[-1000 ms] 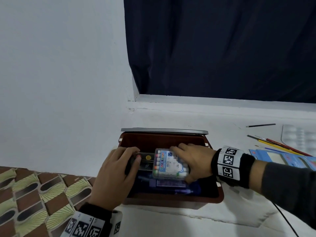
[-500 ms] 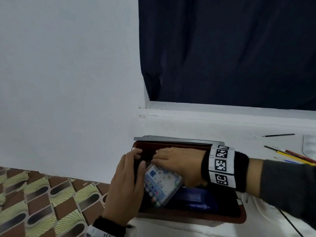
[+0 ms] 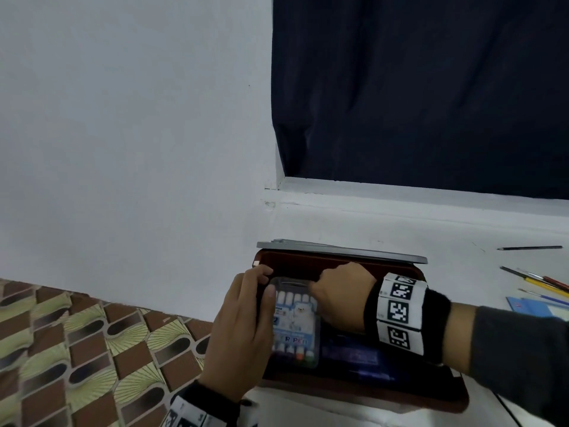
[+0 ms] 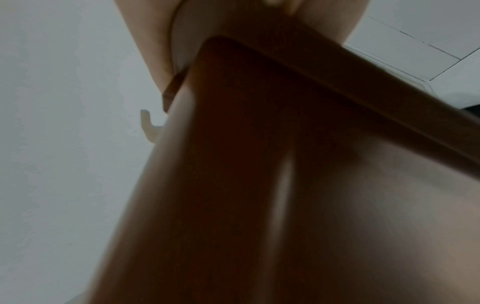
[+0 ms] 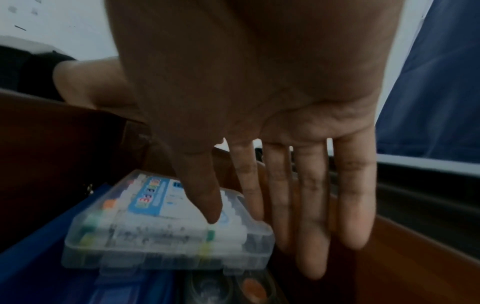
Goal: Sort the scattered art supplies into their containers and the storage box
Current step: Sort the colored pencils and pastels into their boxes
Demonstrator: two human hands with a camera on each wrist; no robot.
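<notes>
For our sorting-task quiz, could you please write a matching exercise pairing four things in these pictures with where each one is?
Things:
1. clear plastic case of colour pens
2. dark pencil
3. blue flat box
4. grey lid

Places:
A. alone on the white surface, far right
B. behind the brown storage box
C. inside the brown storage box, between both hands
D. inside the box, beneath the case

Pairs: 1-C, 2-A, 3-D, 4-B

White ledge (image 3: 400, 232): storage box (image 3: 369, 392), pencil (image 3: 529, 248), brushes (image 3: 535, 280)
</notes>
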